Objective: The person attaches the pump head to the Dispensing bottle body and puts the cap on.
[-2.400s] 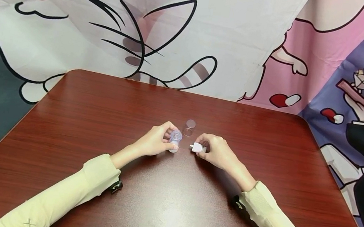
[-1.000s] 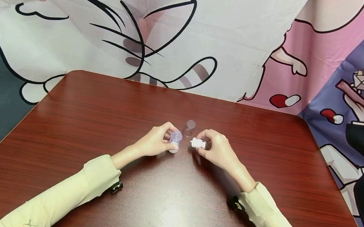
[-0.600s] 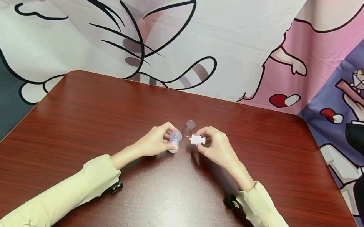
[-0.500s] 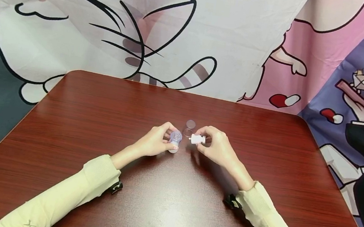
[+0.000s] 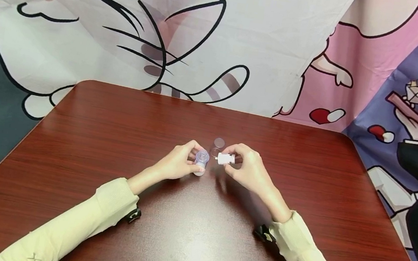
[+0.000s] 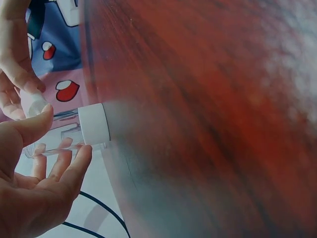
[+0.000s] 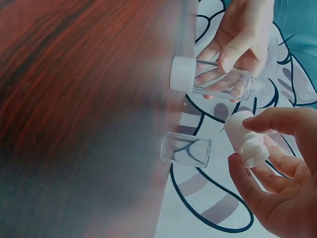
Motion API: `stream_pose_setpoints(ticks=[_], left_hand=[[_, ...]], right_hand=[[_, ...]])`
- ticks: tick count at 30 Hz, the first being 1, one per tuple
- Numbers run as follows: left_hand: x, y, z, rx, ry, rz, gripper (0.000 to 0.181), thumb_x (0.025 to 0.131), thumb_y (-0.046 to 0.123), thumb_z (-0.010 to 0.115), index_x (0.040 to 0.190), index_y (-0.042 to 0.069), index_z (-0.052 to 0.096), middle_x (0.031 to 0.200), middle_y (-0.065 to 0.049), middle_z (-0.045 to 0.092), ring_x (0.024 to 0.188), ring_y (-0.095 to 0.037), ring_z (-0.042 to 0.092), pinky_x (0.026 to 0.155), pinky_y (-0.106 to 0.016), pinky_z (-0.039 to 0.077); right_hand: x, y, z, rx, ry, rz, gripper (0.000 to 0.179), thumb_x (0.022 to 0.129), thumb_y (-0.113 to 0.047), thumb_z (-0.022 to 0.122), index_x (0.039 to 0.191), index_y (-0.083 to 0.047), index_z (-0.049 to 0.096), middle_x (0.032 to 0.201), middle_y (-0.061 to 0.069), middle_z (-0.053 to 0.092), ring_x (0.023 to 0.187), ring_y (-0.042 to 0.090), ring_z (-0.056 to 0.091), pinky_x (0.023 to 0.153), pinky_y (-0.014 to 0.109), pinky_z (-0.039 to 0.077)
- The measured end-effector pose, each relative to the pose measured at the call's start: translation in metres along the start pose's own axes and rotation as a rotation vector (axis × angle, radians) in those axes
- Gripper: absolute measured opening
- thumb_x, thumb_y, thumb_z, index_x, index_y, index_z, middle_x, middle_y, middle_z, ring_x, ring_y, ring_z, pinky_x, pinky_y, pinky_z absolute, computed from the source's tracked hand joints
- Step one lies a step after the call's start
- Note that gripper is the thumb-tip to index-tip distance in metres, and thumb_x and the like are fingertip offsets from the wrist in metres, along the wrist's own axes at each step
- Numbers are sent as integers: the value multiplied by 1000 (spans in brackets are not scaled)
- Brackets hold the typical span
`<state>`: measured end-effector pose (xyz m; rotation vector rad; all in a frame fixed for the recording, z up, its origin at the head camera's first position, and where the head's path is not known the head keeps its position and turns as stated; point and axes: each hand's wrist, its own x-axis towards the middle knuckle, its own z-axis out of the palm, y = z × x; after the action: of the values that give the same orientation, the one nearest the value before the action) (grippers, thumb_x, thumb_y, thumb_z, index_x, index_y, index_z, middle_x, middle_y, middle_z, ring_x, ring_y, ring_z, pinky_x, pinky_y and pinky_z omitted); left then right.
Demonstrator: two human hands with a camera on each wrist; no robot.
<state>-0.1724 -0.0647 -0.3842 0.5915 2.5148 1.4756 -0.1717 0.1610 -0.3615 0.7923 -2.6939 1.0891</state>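
In the head view, a cloth printed with a cartoon cat point(image 5: 128, 16) hangs behind the brown table point(image 5: 147, 113), and a small clear cup point(image 5: 219, 142) stands on the tabletop just beyond the two hands, partly screened by the white piece point(image 5: 226, 159). Pale sleeves point(image 5: 71, 227) reach in from both sides. The left hand point(image 5: 177, 161) holds the clear bottle point(image 5: 202, 158) upright, its fingers curled round it; the right hand point(image 5: 249, 167) pinches the white piece near the bottle, its thin tip pointing that way. In the left wrist view, the left thumb covers part of the bottle and the white piece, with the bottle's white base at the table. In the right wrist view, the cup stands apart from bottle and hands; the right thumb and fingers bend about the white piece, above the tabletop and near the bottle's neck.
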Motion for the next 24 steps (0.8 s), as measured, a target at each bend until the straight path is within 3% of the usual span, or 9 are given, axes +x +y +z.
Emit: stream_pose_setpoints(ticks=[8,16,24], left_hand=[[0,0,0,0,-8,-8,42,81,2,74,116,0,51,108,-20,65,102,-29,67,86,-29,58],[0,0,-1,1,-7,-6,43,81,1,74,116,-1,51,108,-20,65,102,-29,66,86,-30,58],[0,0,-1,-3,-18,-4,42,81,2,74,117,-1,51,108,-20,65,103,-29,66,86,-30,58]], right_hand=[[1,-5,-4,0,17,14,28,76,-2,73,102,-8,67,91,4,64,80,25,66,70,29,57],[1,-5,-4,41,39,-14,28,76,-1,73,103,-7,67,93,6,65,81,27,66,72,39,59],[1,-7,-2,70,86,-50,26,78,-3,74,103,-8,68,96,3,66,83,14,63,74,34,59]])
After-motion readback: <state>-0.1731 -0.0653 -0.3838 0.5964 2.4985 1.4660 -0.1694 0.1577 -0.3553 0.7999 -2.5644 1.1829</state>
